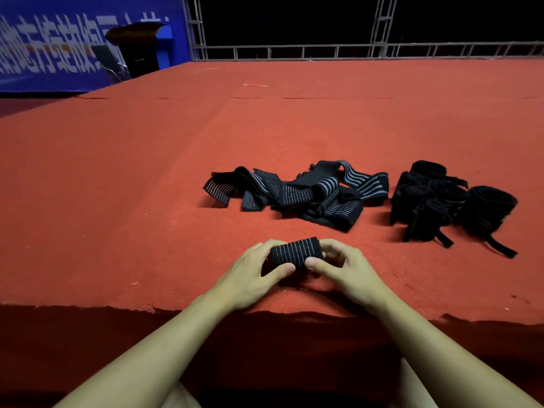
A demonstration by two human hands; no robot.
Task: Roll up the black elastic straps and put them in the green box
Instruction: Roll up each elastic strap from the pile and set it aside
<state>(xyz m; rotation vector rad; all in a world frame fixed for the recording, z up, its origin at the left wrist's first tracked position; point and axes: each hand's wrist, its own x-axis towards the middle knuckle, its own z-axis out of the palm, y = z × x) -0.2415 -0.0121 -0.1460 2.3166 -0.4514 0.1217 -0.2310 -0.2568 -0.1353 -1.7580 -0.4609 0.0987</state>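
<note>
Head view: the left hand [250,272] and right hand [347,269] curl round the two ends of a rolled black strap [294,252], thumbs pressed on its near side, holding it just above the red-carpeted bench [117,201] near its front edge. Beyond lies a heap of loose striped straps [297,192]; to its right, touching one another, stands a cluster of rolled straps [450,201].
</note>
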